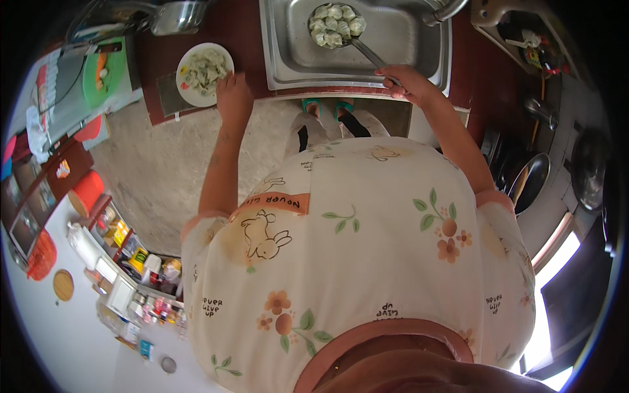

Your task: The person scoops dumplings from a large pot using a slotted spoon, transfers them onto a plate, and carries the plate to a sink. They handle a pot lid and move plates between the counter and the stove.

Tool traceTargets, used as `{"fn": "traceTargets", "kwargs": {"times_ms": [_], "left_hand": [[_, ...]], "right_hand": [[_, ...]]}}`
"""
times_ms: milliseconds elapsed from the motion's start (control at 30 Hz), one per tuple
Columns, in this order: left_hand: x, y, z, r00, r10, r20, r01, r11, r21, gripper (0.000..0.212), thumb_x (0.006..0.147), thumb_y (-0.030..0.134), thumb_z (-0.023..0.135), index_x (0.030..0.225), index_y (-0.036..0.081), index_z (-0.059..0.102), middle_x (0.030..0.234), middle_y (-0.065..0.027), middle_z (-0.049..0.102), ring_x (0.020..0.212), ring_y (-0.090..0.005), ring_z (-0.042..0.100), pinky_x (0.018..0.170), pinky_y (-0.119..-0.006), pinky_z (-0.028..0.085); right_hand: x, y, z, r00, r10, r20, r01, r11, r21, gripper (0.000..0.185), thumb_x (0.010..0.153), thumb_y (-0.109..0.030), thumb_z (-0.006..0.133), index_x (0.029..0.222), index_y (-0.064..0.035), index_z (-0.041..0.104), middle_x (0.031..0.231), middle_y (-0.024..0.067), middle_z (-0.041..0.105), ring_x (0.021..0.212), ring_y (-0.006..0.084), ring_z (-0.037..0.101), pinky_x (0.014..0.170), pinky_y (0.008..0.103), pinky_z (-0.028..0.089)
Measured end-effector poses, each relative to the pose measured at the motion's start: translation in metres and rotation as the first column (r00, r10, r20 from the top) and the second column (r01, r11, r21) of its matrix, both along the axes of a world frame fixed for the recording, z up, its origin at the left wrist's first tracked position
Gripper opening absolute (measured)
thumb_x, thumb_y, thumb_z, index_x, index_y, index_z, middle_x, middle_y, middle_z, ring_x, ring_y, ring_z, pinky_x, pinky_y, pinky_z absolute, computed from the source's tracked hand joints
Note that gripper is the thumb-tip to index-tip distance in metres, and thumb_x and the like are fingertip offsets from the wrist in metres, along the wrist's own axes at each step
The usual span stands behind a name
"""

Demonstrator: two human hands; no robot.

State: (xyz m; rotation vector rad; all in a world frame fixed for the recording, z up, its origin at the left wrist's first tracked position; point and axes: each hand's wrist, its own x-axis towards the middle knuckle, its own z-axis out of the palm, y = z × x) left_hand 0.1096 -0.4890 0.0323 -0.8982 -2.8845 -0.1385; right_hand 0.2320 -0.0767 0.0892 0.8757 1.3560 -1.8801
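My right hand [408,84] grips the metal handle of a ladle or skimmer [369,55], whose wide bowl is over the steel sink [275,49]. Several pale dumplings [336,24] fill that bowl. On the dark red counter, left of the sink, is a white plate [181,92] heaped with more dumplings [204,71]. My left hand [235,96] has its curled fingers at the plate's right rim and seems to grip it; the fingertips are partly hidden.
A curved faucet [444,12] reaches over the sink's right side. Behind the plate stands a steel pot [179,18]. Farther left is a green tray [104,73] with food on it. A dark pan [531,182] lies at the right, beside my arm.
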Motion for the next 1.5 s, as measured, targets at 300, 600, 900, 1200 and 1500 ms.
{"fn": "traceTargets", "kwargs": {"times_ms": [300,600,900,1200,1500], "left_hand": [[0.179,-0.136,-0.047,0.865,0.433,0.253,-0.476,0.868,0.142,0.022,0.084,0.006,0.057,0.102,0.001,0.068,0.099,-0.0195,0.066,0.093,-0.037,0.061,0.084,-0.044,0.05],[0.172,-0.168,-0.024,0.778,0.492,0.391,-0.599,0.768,0.225,0.021,0.089,0.013,0.057,0.104,0.006,0.069,0.103,-0.0184,0.067,0.096,-0.0359,0.063,0.083,-0.043,0.051],[0.097,-0.216,-0.035,0.723,0.52,0.455,-0.677,0.665,0.315,0.026,0.09,0.024,0.056,0.108,0.01,0.069,0.096,-0.0164,0.07,0.088,-0.0349,0.067,0.078,-0.043,0.052],[0.042,-0.377,-0.115,0.689,0.482,0.541,-0.71,0.598,0.372,0.031,0.089,0.029,0.057,0.108,0.007,0.069,0.093,-0.0138,0.072,0.083,-0.0293,0.07,0.077,-0.039,0.053],[0.041,-0.373,-0.131,0.682,0.388,0.62,-0.707,0.565,0.425,0.031,0.09,0.025,0.056,0.108,0.002,0.068,0.09,-0.0115,0.072,0.081,-0.0186,0.072,0.076,-0.032,0.053]], "right_hand": [[0.01,-0.071,0.003,0.999,0.034,0.036,-0.034,0.999,-0.003,0.025,0.096,-0.017,0.053,0.108,0.005,0.053,0.065,0.0031,0.049,0.042,0.0074,0.031,0.044,0.0231,0.034],[0.034,-0.109,0.018,0.995,-0.085,0.046,0.086,0.996,-0.037,0.027,0.099,-0.021,0.052,0.11,0.0038,0.053,0.065,0.0018,0.049,0.04,0.0061,0.031,0.042,0.0227,0.033],[0.053,-0.152,0.025,0.973,-0.227,0.049,0.231,0.967,-0.104,0.028,0.098,-0.021,0.053,0.113,0.0027,0.053,0.065,0.0,0.049,0.041,0.0046,0.032,0.045,0.0213,0.038],[0.052,-0.33,-0.013,0.936,-0.343,0.077,0.352,0.922,-0.161,0.027,0.1,-0.02,0.049,0.113,0.0032,0.053,0.066,-0.0007,0.047,0.04,0.0041,0.029,0.047,0.0208,0.039],[0.058,-0.329,-0.009,0.929,-0.37,0.027,0.37,0.922,-0.115,0.028,0.101,-0.021,0.048,0.115,0.0033,0.052,0.066,-0.001,0.045,0.039,0.0044,0.028,0.047,0.021,0.039]]}}
